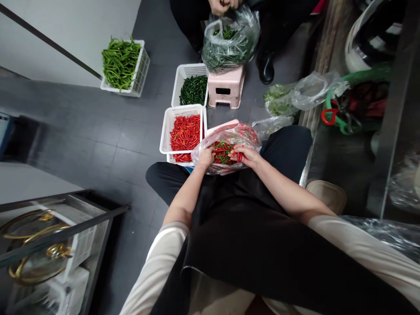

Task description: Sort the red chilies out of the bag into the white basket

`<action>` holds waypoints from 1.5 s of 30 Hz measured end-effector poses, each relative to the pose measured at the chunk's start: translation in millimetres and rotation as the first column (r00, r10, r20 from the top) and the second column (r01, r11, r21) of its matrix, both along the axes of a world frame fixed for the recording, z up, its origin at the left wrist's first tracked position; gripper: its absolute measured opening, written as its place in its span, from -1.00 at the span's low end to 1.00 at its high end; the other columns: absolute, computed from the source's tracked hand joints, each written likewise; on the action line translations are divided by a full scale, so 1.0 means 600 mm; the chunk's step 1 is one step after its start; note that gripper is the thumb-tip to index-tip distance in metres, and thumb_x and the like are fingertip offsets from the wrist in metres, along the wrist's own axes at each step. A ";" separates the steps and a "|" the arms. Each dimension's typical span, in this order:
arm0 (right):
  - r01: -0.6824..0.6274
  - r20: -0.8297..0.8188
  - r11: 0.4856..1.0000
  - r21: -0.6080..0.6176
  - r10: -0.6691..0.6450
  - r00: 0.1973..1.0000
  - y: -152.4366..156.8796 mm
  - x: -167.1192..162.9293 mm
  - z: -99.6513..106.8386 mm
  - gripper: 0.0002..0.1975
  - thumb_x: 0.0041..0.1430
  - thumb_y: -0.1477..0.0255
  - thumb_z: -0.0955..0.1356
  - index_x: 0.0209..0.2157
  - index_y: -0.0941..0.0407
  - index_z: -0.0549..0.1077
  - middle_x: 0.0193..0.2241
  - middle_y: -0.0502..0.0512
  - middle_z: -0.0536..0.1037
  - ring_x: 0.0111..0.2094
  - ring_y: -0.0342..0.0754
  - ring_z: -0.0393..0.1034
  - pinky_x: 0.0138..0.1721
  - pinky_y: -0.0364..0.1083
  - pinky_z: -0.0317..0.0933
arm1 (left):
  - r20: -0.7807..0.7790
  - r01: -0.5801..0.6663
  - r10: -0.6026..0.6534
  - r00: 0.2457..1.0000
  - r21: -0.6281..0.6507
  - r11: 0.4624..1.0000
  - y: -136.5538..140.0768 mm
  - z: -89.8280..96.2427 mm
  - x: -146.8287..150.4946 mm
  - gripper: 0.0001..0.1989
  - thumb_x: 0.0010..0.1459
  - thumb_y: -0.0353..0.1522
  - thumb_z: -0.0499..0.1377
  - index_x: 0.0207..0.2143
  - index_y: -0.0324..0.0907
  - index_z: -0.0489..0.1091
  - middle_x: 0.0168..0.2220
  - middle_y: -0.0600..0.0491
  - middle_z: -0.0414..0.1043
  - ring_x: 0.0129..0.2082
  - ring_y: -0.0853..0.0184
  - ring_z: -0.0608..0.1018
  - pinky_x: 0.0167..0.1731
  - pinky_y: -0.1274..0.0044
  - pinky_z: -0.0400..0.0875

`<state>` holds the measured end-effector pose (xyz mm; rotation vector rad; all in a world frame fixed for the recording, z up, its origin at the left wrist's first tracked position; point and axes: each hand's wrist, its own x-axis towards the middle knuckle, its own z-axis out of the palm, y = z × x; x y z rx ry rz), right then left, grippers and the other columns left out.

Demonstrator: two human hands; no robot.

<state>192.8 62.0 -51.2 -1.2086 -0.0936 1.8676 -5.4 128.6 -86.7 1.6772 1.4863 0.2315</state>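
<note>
A clear plastic bag (197, 154) full of red chili peppers with green stems (225, 158) rests between my knees. My left hand (206, 157) is at the bag's left side, its fingers closed on a red chili pepper at the opening. Over the right side of the bag, my right hand (248, 155) holds several red chili peppers (240, 156) in its curled fingers. Just left of the bag, a white plastic basket (163, 135) of red chilies sits stacked on another basket that also holds red chilies.
A white basket (176, 85) of dark green chilies stands beyond, beside a pink stool (226, 87) bearing a plastic bag (229, 54). A co-worker's hands (225, 6) are above that bag. Long green peppers fill another basket (139, 74). Red-handled scissors (329, 116) lie at right.
</note>
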 end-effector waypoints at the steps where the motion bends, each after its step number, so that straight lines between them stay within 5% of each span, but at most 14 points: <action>1: -0.008 0.021 1.000 -0.002 0.008 1.000 -0.001 -0.001 0.000 -0.86 0.04 0.68 0.30 -0.42 0.17 0.32 -0.58 0.02 0.51 -0.51 -0.10 0.48 -0.48 -0.12 0.44 | 0.039 -0.028 0.028 0.999 0.003 1.000 -0.003 0.005 0.001 -0.85 -0.04 -0.48 0.22 -0.35 -0.16 0.49 -0.36 -0.02 0.49 -0.25 0.24 0.51 -0.07 0.39 0.33; 4: -0.020 0.121 1.000 -0.024 0.023 0.992 -0.003 -0.007 0.001 -0.88 0.08 0.64 0.30 -0.44 0.15 0.31 -0.67 -0.07 0.42 -0.67 -0.17 0.37 -0.66 -0.19 0.33 | 0.250 -0.184 0.213 0.945 -0.134 0.974 -0.018 0.028 0.006 -0.91 0.04 -0.40 0.20 -0.34 -0.17 0.45 -0.49 0.05 0.44 -0.43 0.34 0.50 -0.30 0.47 0.41; 9: -0.080 0.155 0.997 0.005 0.079 0.985 -0.006 -0.021 -0.002 -0.79 0.12 0.47 0.38 -0.50 0.14 0.26 -0.73 -0.12 0.32 -0.75 -0.25 0.22 -0.76 -0.27 0.17 | 0.551 -0.320 0.496 0.671 -0.388 0.864 -0.053 0.074 0.016 -0.82 0.04 -0.32 0.23 -0.28 -0.21 0.41 -0.47 0.07 0.46 -0.47 0.43 0.53 -0.54 0.66 0.30; 16: 0.002 -0.023 0.999 0.032 -0.001 1.000 -0.010 -0.030 -0.006 -0.89 0.12 0.49 0.38 -0.39 0.16 0.34 -0.58 -0.06 0.46 -0.70 -0.30 0.24 -0.70 -0.30 0.19 | 0.580 -0.305 0.685 0.441 -0.621 0.722 -0.077 0.078 0.024 -0.73 0.01 -0.30 0.27 -0.21 -0.17 0.38 -0.44 0.12 0.46 -0.42 0.51 0.55 -0.55 0.77 0.27; 20: 0.076 0.123 0.981 0.181 -0.100 0.987 -0.011 -0.039 -0.003 -0.77 0.04 0.38 0.43 -0.46 0.13 0.29 -0.58 -0.09 0.45 -0.71 -0.30 0.20 -0.73 -0.29 0.11 | 0.573 -0.253 0.734 0.365 -0.698 0.670 -0.077 0.068 0.030 -0.76 0.03 -0.35 0.28 -0.23 -0.20 0.37 -0.46 0.12 0.44 -0.47 0.55 0.53 -0.57 0.80 0.27; 23: 0.034 0.293 0.951 0.308 -0.129 0.947 -0.008 -0.037 0.002 -0.70 -0.04 0.31 0.46 -0.53 0.12 0.27 -0.66 -0.11 0.39 -0.75 -0.31 0.13 -0.77 -0.28 0.02 | 0.532 -0.253 0.765 0.363 -0.734 0.631 -0.076 0.067 0.031 -0.79 0.05 -0.37 0.26 -0.25 -0.22 0.36 -0.48 0.12 0.42 -0.51 0.57 0.50 -0.60 0.81 0.25; 26: -0.099 0.307 0.941 0.324 -0.005 0.952 -0.003 -0.024 0.009 -0.69 -0.10 0.30 0.47 -0.55 0.12 0.28 -0.68 -0.11 0.37 -0.76 -0.31 0.09 -0.78 -0.27 -0.03 | 0.506 -0.241 0.763 0.403 -0.745 0.622 -0.074 0.070 0.027 -0.81 0.08 -0.39 0.24 -0.23 -0.23 0.36 -0.51 0.11 0.41 -0.55 0.58 0.48 -0.63 0.81 0.23; 32: -0.152 0.110 0.950 0.274 0.126 0.986 -0.006 -0.007 0.015 -0.71 -0.15 0.38 0.48 -0.47 0.14 0.30 -0.65 -0.10 0.37 -0.75 -0.32 0.06 -0.75 -0.29 -0.09 | 0.482 -0.170 0.731 0.483 -0.767 0.618 -0.068 0.071 0.012 -0.72 0.02 -0.36 0.29 -0.20 -0.24 0.38 -0.55 0.09 0.40 -0.64 0.60 0.39 -0.67 0.80 0.18; 38: -0.254 -0.226 0.955 0.152 0.284 0.932 -0.010 -0.011 0.019 -0.78 -0.06 0.51 0.42 -0.45 0.14 0.26 -0.68 -0.15 0.27 -0.76 -0.36 -0.06 -0.76 -0.35 -0.20 | 0.552 -0.022 0.719 0.422 -0.786 0.617 -0.071 0.058 0.004 -0.69 -0.06 -0.40 0.33 -0.24 -0.25 0.38 -0.52 0.12 0.36 -0.61 0.60 0.39 -0.69 0.81 0.11; 42: -0.087 0.033 0.996 0.009 0.087 0.996 -0.017 -0.012 0.010 -0.69 -0.11 0.58 0.42 -0.33 0.11 0.27 -0.68 -0.19 0.27 -0.77 -0.35 -0.02 -0.77 -0.36 -0.20 | 0.606 -0.109 0.710 0.358 -0.728 0.677 -0.071 0.065 0.004 -0.69 -0.06 -0.36 0.34 -0.24 -0.23 0.38 -0.53 0.15 0.33 -0.57 0.60 0.42 -0.66 0.80 0.14; 45: -0.089 0.170 0.994 0.069 0.076 0.983 -0.027 -0.019 0.012 -0.51 -0.17 0.52 0.49 -0.18 0.06 0.27 -0.67 -0.22 0.28 -0.76 -0.32 0.05 -0.77 -0.33 -0.15 | 0.602 -0.242 0.696 0.391 -0.662 0.709 -0.073 0.074 0.016 -0.72 -0.01 -0.32 0.30 -0.23 -0.19 0.38 -0.51 0.16 0.35 -0.53 0.59 0.45 -0.60 0.78 0.19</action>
